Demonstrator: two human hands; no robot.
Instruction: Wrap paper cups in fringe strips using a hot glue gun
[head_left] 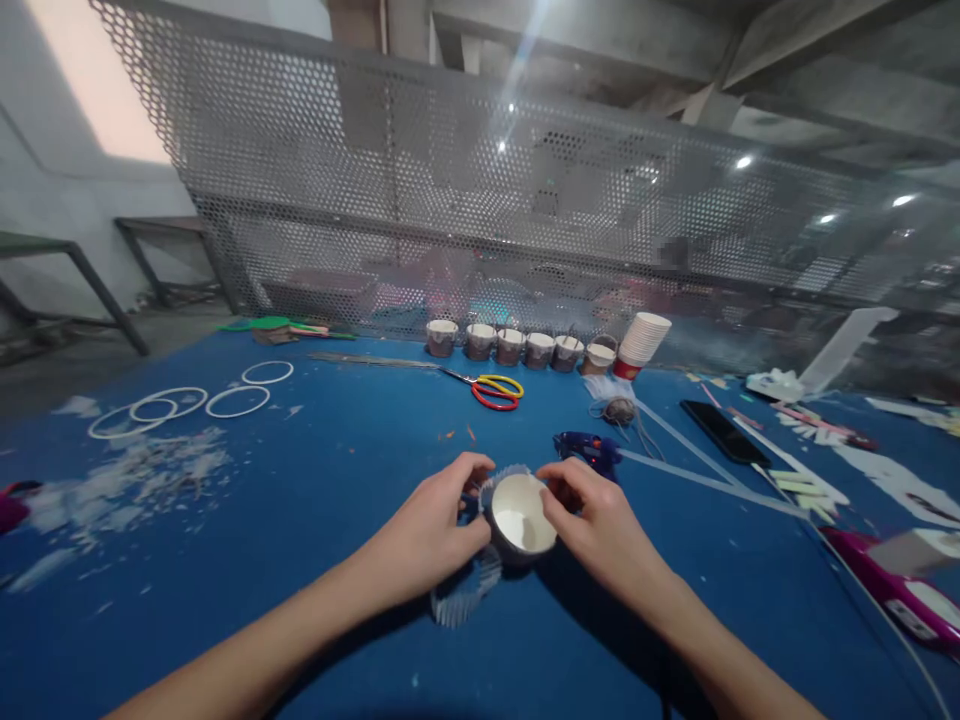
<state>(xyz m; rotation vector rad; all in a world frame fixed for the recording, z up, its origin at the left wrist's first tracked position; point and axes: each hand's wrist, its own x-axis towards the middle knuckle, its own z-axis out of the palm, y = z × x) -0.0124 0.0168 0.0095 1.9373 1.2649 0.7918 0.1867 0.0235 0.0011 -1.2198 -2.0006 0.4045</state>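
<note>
In the middle of the blue table a dark-sided paper cup, white inside, is held between both hands with its mouth tilted toward me. A pale, see-through fringed strip runs along the cup's far left rim and hangs down at its near left. My left hand is closed on the left side of the cup and the strip. From the right, my right hand pinches the rim, its fingertips partly hidden. Just beyond the right hand lies a dark blue glue gun.
Scissors with red and yellow handles lie ahead, before a row of decorated cups and a cup stack. White rings and paper scraps lie left. A twine ball, phone and magenta device lie right.
</note>
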